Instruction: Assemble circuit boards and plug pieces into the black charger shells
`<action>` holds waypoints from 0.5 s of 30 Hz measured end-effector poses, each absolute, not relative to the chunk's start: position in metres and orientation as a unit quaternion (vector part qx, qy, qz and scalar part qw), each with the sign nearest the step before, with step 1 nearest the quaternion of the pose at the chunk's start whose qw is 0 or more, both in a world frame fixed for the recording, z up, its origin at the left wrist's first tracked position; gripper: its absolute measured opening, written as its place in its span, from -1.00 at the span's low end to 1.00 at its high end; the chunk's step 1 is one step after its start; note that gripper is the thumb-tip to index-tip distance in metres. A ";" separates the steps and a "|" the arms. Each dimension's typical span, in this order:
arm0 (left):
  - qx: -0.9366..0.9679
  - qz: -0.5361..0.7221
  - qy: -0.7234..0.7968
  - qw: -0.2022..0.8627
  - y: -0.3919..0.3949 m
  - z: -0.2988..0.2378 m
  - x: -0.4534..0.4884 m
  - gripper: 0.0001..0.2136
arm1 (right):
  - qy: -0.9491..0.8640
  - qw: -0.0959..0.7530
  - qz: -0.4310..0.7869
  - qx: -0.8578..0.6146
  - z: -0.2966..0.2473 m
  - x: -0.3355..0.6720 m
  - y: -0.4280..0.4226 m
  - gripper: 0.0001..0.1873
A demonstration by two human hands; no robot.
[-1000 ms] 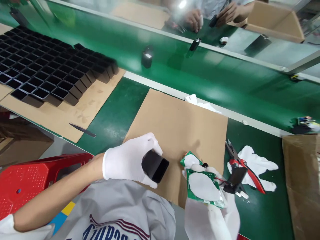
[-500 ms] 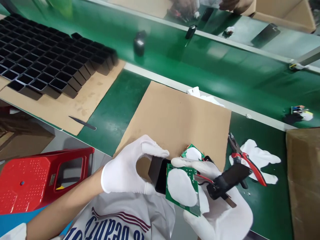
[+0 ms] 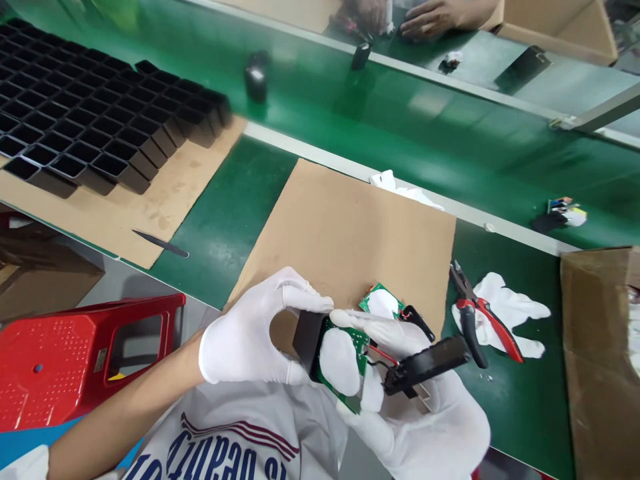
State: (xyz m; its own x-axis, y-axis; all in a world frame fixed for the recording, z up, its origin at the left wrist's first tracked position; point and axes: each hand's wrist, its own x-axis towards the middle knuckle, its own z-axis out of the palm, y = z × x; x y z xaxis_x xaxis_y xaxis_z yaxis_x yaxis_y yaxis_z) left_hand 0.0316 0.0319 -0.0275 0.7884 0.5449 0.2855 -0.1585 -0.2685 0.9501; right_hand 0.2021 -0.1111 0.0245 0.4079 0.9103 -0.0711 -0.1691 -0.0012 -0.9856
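Note:
My left hand (image 3: 265, 330), in a white glove, is closed around a black rectangular plastic case (image 3: 307, 340) above the near edge of the cardboard sheet. My gloved right hand (image 3: 430, 407) grips a green circuit board (image 3: 363, 347) that carries a white pad (image 3: 340, 363). The board's left edge sits at the case's open mouth, partly inside it. Red and black wires run from the board to a black end piece (image 3: 425, 365) lying over my right palm. Behind my right fingers, a second green board with a white pad (image 3: 383, 303) rests on the cardboard sheet (image 3: 345, 227).
Rows of black cases (image 3: 100, 113) stand on cardboard at the left, with tweezers (image 3: 160, 243) nearby. Red-handled pliers (image 3: 483, 313) lie against a white glove (image 3: 510, 303) at right. A cardboard box (image 3: 595, 360) borders the right side. Across the bench are another person's hands (image 3: 430, 17).
My right hand has moved left, bringing the circuit board from in front of the case into its mouth. The left hand keeps its hold on the case. The view has shifted slightly.

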 end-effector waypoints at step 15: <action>0.732 0.281 0.157 0.601 0.031 -0.027 0.031 -0.32 | -0.433 0.576 0.335 -0.607 0.022 0.203 -0.106 -0.45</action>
State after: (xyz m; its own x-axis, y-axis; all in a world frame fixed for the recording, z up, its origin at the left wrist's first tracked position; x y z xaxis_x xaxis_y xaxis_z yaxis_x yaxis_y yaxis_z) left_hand 0.0311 0.0306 -0.0267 0.7935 0.5664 0.2226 -0.1075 -0.2296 0.9673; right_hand 0.2034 -0.1059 0.0216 0.4000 0.9117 0.0933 0.1396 0.0399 -0.9894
